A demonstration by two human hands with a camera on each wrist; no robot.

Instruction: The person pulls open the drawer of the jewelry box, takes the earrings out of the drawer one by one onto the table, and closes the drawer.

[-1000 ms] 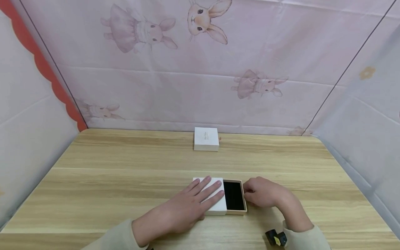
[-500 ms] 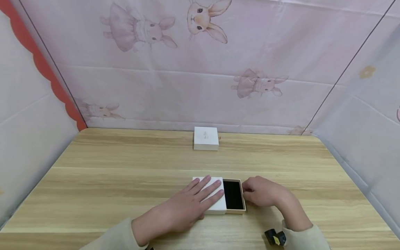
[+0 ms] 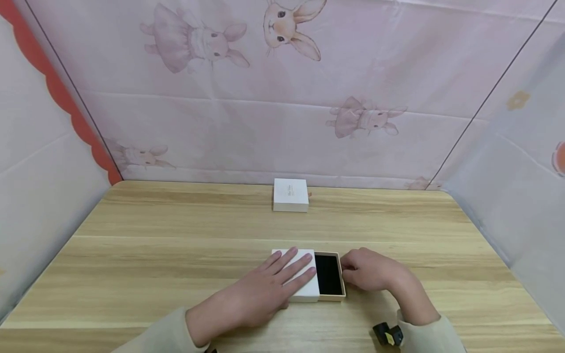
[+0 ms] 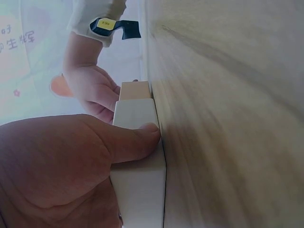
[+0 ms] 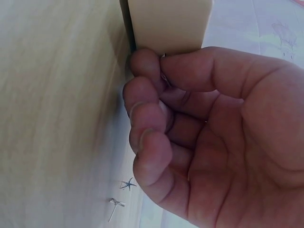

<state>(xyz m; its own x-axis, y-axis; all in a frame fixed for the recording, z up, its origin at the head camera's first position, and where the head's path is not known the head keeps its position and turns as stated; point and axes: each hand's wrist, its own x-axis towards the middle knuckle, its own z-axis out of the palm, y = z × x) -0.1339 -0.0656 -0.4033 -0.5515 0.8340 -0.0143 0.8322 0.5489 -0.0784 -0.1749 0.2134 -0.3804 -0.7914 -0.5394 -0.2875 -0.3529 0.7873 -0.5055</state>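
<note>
My left hand (image 3: 265,294) lies across the white outer cover (image 3: 306,291) of a small drawer-style box, on the near part of a pale wood-grain surface (image 3: 176,245). Its fingers are straight and spread apart over the top, and its thumb presses along the cover's near side wall. The tan inner tray (image 3: 331,297) sticks out from the right end of the cover, showing a black lining (image 3: 328,274). My right hand (image 3: 375,270) is at the tray's outer end, thumb and forefinger together in a pinch there; whatever sits between their tips is mostly hidden. The other fingers of that hand curl in toward the palm.

Seen from the right wrist, two tiny silvery pieces lie beyond those curled fingers: a star-shaped one (image 5: 128,184) and, just beside it, one with a thin pin (image 5: 115,204).

Farther back, a closed white box (image 3: 290,192) with small lettering on its lid and a pinkish tab (image 3: 310,194) on its right side rests near the pink rabbit-print cloth (image 3: 265,132). A black device (image 3: 388,334) with a yellow label sits by my right cuff (image 3: 423,333).
</note>
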